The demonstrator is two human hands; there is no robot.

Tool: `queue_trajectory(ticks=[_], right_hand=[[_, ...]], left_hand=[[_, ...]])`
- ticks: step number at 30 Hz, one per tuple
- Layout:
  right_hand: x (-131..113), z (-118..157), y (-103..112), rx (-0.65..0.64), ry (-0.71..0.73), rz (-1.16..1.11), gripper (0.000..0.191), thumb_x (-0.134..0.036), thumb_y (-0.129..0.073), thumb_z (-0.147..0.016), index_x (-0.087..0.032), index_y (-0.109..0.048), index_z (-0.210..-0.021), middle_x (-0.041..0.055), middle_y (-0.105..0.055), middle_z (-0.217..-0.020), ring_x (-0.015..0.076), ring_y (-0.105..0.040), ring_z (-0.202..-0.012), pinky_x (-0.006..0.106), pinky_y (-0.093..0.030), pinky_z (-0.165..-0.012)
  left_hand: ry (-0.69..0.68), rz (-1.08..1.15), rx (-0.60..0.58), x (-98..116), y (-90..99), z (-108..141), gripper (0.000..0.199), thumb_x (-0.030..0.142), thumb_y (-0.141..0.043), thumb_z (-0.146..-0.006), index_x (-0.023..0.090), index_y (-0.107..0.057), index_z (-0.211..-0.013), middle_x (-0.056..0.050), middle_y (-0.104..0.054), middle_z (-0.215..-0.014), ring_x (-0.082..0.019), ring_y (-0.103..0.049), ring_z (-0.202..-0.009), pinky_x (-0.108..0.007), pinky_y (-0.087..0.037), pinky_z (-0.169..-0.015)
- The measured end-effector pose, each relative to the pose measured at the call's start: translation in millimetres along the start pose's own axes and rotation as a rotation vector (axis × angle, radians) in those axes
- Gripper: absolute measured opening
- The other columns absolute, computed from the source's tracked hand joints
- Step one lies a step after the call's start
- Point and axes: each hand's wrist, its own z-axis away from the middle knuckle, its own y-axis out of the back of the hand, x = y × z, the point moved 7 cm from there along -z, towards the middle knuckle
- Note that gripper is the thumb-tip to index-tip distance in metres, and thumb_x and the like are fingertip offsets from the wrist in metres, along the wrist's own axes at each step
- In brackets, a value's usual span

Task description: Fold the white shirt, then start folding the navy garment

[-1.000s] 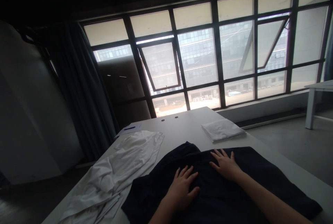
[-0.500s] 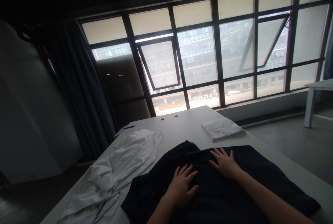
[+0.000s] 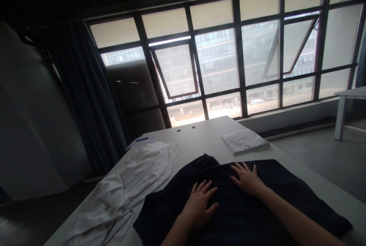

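Observation:
A dark navy garment (image 3: 228, 208) lies spread over the near part of the white table (image 3: 200, 135). On its left-centre part rests my left hand (image 3: 200, 205), palm down with the fingers spread. My right hand (image 3: 247, 179) lies flat near the garment's far edge, its fingers also apart. Neither hand grips anything. A crumpled white cloth (image 3: 126, 189) is to the left of the dark garment, and a folded white cloth (image 3: 244, 141) lies beyond it on the right.
Paper sheets with a blue pen (image 3: 142, 139) lie at the table's far left. Two round holes are near its far end. Windows and a dark curtain (image 3: 85, 97) stand behind. Another white table (image 3: 340, 112) is at the far right.

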Motion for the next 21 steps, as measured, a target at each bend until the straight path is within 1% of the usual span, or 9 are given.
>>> queue_trajectory(ticks=[6, 11, 16, 21], right_hand=[[0.0, 0.3, 0.2, 0.006, 0.004, -0.006, 0.074, -0.07, -0.032, -0.096, -0.029, -0.038, -0.158, 0.0058, -0.027, -0.169, 0.0432, -0.013, -0.155, 0.082, 0.0, -0.113], [0.1, -0.1, 0.1, 0.003, 0.005, -0.008, 0.076, -0.071, -0.031, -0.095, -0.028, -0.038, -0.158, 0.0048, -0.026, -0.169, 0.0422, -0.013, -0.155, 0.082, 0.001, -0.113], [-0.6, -0.6, 0.3, -0.001, 0.004, -0.004, 0.075, -0.07, -0.032, -0.095, -0.029, -0.038, -0.158, 0.0055, -0.025, -0.17, 0.0428, -0.013, -0.155, 0.082, 0.0, -0.113], [-1.1, 0.0, 1.0, 0.001, 0.003, -0.006, 0.074, -0.07, -0.032, -0.096, -0.031, -0.038, -0.158, 0.0056, -0.026, -0.169, 0.0431, -0.012, -0.155, 0.082, 0.0, -0.113]], left_hand=[[-0.007, 0.02, 0.02, 0.4, 0.8, 0.6, 0.06, 0.067, -0.044, -0.1, 0.043, -0.041, -0.155, 0.002, -0.028, -0.168, -0.03, -0.018, -0.156, -0.059, -0.005, -0.126], [-0.007, 0.021, 0.023, -0.5, 0.9, 0.8, 0.059, 0.066, -0.045, -0.1, 0.043, -0.04, -0.155, 0.002, -0.028, -0.168, -0.03, -0.018, -0.156, -0.06, -0.005, -0.126], [-0.01, 0.024, 0.023, -1.4, 1.3, 1.1, 0.06, 0.066, -0.045, -0.1, 0.042, -0.041, -0.155, 0.001, -0.028, -0.168, -0.032, -0.018, -0.156, -0.06, -0.004, -0.126], [-0.004, 0.031, 0.02, -1.1, 1.3, 1.2, 0.06, 0.067, -0.045, -0.1, 0.043, -0.041, -0.155, 0.003, -0.028, -0.168, -0.03, -0.018, -0.156, -0.059, -0.004, -0.126]])
